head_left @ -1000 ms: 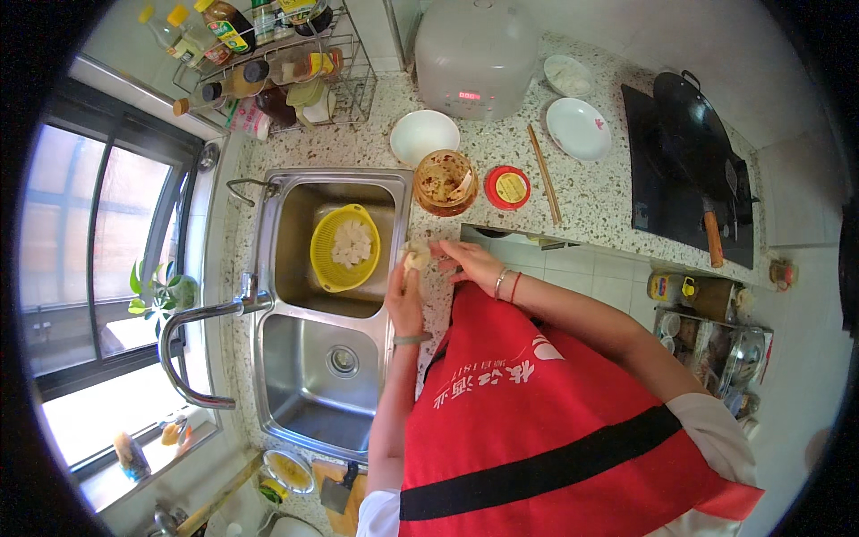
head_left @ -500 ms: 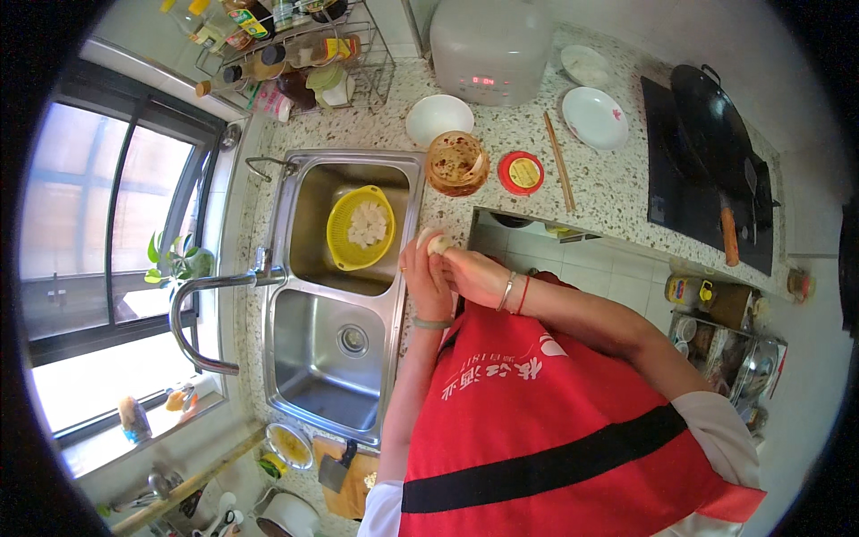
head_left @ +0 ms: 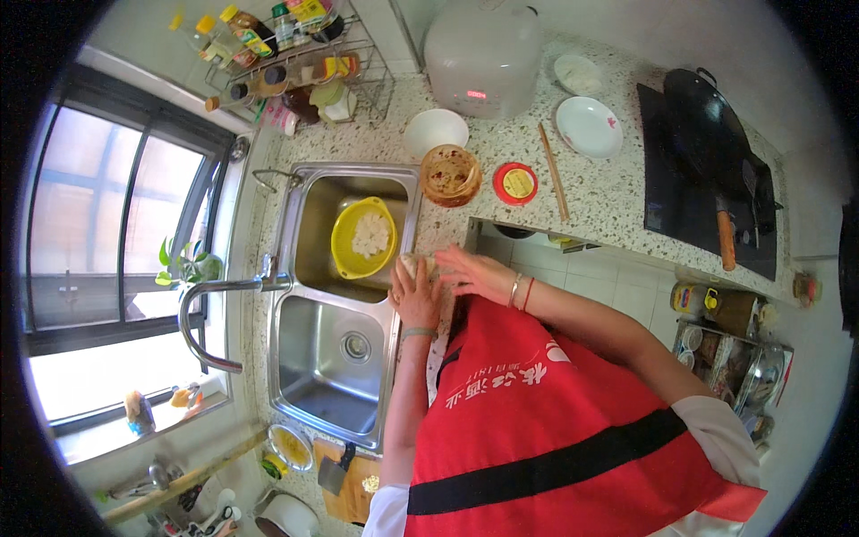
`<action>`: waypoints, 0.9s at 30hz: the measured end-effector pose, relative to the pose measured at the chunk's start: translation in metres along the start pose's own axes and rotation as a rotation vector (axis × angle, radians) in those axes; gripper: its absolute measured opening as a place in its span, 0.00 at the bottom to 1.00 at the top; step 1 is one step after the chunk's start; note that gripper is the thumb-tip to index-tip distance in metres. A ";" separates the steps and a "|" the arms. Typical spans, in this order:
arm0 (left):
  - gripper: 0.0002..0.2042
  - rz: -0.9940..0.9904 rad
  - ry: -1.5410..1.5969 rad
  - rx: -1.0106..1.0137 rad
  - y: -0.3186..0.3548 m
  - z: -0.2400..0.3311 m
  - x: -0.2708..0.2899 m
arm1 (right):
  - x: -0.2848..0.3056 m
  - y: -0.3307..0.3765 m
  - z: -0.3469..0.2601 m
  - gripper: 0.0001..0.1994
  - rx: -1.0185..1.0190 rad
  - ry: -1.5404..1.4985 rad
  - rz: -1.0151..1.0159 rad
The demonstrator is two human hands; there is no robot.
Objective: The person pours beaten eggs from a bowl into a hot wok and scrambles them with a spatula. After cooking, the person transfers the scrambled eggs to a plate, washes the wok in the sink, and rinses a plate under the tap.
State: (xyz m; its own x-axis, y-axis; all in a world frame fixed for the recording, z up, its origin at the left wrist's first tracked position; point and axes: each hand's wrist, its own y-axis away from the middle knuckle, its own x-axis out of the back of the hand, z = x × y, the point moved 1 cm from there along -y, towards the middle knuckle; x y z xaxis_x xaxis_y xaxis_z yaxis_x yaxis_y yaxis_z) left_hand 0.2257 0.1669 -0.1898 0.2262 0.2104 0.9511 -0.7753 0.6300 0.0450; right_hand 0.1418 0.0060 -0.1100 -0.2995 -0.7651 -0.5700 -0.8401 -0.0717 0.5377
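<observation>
Both hands: left point(head_left: 414, 295), right point(head_left: 472, 271) cupping pale lump point(head_left: 412, 263) between fingertips.

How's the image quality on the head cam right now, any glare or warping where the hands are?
Head view: heavy fisheye bend, black corners; window blown out bright; left hand and right hand sharp and evenly lit at the sink edge; the small pale item they hold is too small to identify.

Person's wearing a bright red apron point(head_left: 573, 438) with a black band across it and some white lettering near the top, over white short sleeves point(head_left: 716, 430). Bracelets are sitting on both wrists, and a ring's showing on the left hand point(head_left: 414, 295).
</observation>
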 end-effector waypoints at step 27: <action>0.22 -0.935 1.509 0.047 0.133 0.461 0.018 | 0.387 0.587 0.081 0.20 0.340 0.721 1.434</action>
State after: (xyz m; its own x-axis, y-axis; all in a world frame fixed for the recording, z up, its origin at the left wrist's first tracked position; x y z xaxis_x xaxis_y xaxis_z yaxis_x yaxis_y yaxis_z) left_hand -0.1448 -0.0899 -0.0257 0.8332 0.2841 -0.4745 -0.0908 0.9166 0.3894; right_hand -0.5040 -0.2802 -0.0655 -0.6966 -0.2075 0.6868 -0.1618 0.9780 0.1314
